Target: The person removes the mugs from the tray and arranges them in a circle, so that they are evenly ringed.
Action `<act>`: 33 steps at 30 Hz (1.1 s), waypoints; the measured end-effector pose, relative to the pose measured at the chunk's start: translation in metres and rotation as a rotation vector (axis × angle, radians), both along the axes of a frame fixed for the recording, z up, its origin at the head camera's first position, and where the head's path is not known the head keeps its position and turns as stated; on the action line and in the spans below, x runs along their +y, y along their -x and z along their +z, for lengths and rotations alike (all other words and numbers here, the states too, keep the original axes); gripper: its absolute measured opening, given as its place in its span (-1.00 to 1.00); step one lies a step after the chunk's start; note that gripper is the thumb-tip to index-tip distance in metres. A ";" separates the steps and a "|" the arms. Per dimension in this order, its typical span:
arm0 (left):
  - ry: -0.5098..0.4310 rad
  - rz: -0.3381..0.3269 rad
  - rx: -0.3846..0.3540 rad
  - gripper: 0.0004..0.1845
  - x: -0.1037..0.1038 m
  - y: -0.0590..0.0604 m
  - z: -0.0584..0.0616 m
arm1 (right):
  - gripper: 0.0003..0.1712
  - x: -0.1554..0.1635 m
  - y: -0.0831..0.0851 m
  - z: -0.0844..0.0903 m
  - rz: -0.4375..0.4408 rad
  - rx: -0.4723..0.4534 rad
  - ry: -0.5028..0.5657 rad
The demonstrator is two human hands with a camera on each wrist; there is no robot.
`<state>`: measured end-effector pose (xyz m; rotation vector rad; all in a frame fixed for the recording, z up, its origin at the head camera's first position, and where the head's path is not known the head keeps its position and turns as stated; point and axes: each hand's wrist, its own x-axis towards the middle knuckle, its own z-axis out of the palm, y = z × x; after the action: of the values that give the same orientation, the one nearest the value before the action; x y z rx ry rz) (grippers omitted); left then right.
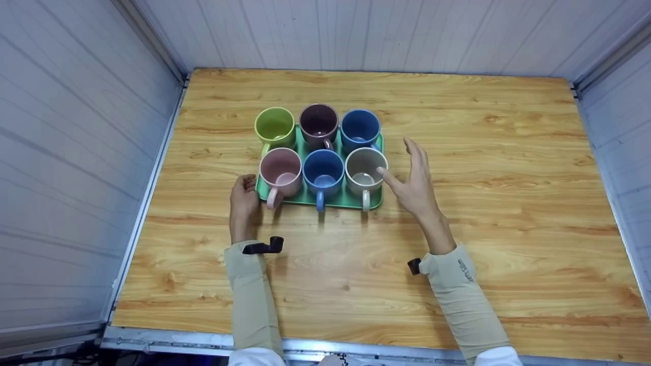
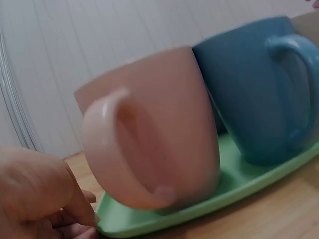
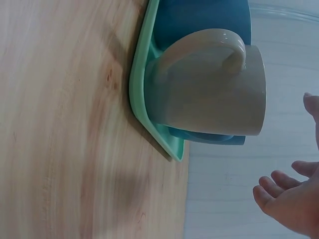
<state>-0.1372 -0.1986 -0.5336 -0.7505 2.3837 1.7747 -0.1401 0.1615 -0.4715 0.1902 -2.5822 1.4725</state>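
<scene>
A green tray (image 1: 337, 202) bears mugs in two rows. In front stand a pink mug (image 1: 280, 173), a blue mug (image 1: 323, 173) and a cream mug (image 1: 366, 170), handles toward me. Behind them are a lime mug (image 1: 274, 127), a dark purple mug (image 1: 319, 124) and a second blue mug (image 1: 360, 129). My left hand (image 1: 244, 203) holds the tray's front left corner with curled fingers (image 2: 82, 206), beside the pink mug's handle. My right hand (image 1: 418, 190) hovers right of the cream mug, fingers spread and holding nothing. Its thumb overlaps that mug's rim in the head view.
The wooden table (image 1: 508, 203) extends around the tray, widest on the right. White panel walls (image 1: 381, 35) close off the back and both sides. A metal edge (image 1: 168, 339) runs along the table's front.
</scene>
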 end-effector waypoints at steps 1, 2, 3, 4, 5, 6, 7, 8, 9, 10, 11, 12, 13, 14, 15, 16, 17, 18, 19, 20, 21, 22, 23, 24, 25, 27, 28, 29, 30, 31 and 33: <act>0.006 0.001 0.001 -0.48 0.000 0.000 -0.001 | 0.01 -0.001 0.000 -0.001 0.007 0.005 0.004; 0.007 0.007 0.004 -0.48 0.001 0.000 -0.003 | 0.01 -0.002 0.000 -0.002 0.013 0.008 0.008; -0.003 0.017 0.006 -0.49 0.002 0.000 -0.004 | 0.02 -0.004 0.000 -0.004 0.019 0.010 0.016; -0.018 0.030 0.009 -0.49 0.003 0.000 -0.005 | 0.03 -0.005 0.000 -0.005 0.024 0.010 0.028; -0.032 0.040 0.011 -0.50 0.003 0.000 -0.006 | 0.05 -0.007 0.000 -0.006 0.029 0.010 0.037; -0.050 0.054 0.012 -0.50 0.004 -0.001 -0.006 | 0.06 -0.009 0.000 -0.007 0.033 0.003 0.043; -0.065 0.062 0.010 -0.50 0.005 -0.001 -0.007 | 0.08 -0.011 0.000 -0.008 0.037 -0.004 0.049; -0.088 0.076 0.012 -0.50 0.005 -0.002 -0.008 | 0.09 -0.013 0.000 -0.009 0.040 -0.013 0.056; -0.107 0.087 0.013 -0.49 0.005 -0.002 -0.009 | 0.10 -0.014 0.000 -0.010 0.042 -0.025 0.060; -0.125 0.095 0.015 -0.49 0.006 -0.003 -0.009 | 0.11 -0.016 0.000 -0.011 0.048 -0.035 0.065; -0.134 0.101 0.017 -0.49 0.006 -0.003 -0.010 | 0.12 -0.018 0.000 -0.012 0.052 -0.049 0.066; -0.151 0.111 0.019 -0.48 0.006 -0.004 -0.011 | 0.13 -0.019 0.000 -0.012 0.055 -0.063 0.071; -0.168 0.118 0.026 -0.48 0.006 -0.004 -0.011 | 0.14 -0.021 0.000 -0.013 0.058 -0.077 0.078; -0.180 0.126 0.033 -0.49 0.006 -0.004 -0.012 | 0.15 -0.022 0.001 -0.015 0.058 -0.090 0.086; -0.197 0.131 0.040 -0.49 0.007 -0.004 -0.012 | 0.16 -0.023 0.001 -0.016 0.059 -0.100 0.096; -0.209 0.136 0.046 -0.49 0.007 -0.005 -0.013 | 0.16 -0.025 0.001 -0.017 0.062 -0.112 0.107; -0.217 0.141 0.053 -0.50 0.007 -0.005 -0.013 | 0.17 -0.026 0.001 -0.018 0.063 -0.121 0.117; -0.224 0.143 0.060 -0.50 0.007 -0.005 -0.013 | 0.18 -0.027 0.002 -0.019 0.065 -0.130 0.123; -0.225 0.141 0.064 -0.50 0.007 -0.005 -0.013 | 0.18 -0.028 0.002 -0.020 0.066 -0.136 0.126; -0.222 0.139 0.065 -0.50 0.008 -0.005 -0.013 | 0.18 -0.029 0.002 -0.020 0.067 -0.140 0.125; -0.226 0.138 0.066 -0.49 0.008 -0.005 -0.013 | 0.18 -0.030 0.002 -0.021 0.067 -0.144 0.121; -0.213 0.132 0.065 -0.49 0.008 -0.006 -0.013 | 0.18 -0.031 0.002 -0.021 0.070 -0.151 0.119; -0.208 0.127 0.065 -0.49 0.007 -0.006 -0.012 | 0.18 -0.031 0.002 -0.021 0.071 -0.154 0.115; -0.199 0.120 0.061 -0.49 0.007 -0.006 -0.012 | 0.19 -0.032 0.001 -0.021 0.074 -0.160 0.109; -0.201 0.121 0.056 -0.50 0.007 -0.007 -0.011 | 0.20 -0.032 0.001 -0.022 0.076 -0.161 0.106; -0.205 0.117 0.053 -0.51 0.007 -0.007 -0.010 | 0.22 -0.033 0.000 -0.023 0.082 -0.162 0.107; -0.206 0.116 0.053 -0.51 0.007 -0.007 -0.010 | 0.23 -0.033 0.000 -0.023 0.085 -0.162 0.110; -0.219 0.121 0.051 -0.51 0.007 -0.007 -0.010 | 0.24 -0.033 0.000 -0.024 0.086 -0.162 0.108; -0.236 0.130 0.053 -0.52 0.007 -0.007 -0.009 | 0.26 -0.033 0.000 -0.024 0.086 -0.162 0.104; -0.257 0.141 0.055 -0.52 0.008 -0.007 -0.010 | 0.27 -0.034 0.000 -0.024 0.084 -0.161 0.099; -0.289 0.158 0.060 -0.52 0.009 -0.006 -0.010 | 0.29 -0.034 0.000 -0.024 0.080 -0.160 0.091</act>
<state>-0.1310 -0.1898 -0.5432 -0.8752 2.0839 2.1698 -0.1401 0.1272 -0.4958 0.1732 -2.6513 1.6948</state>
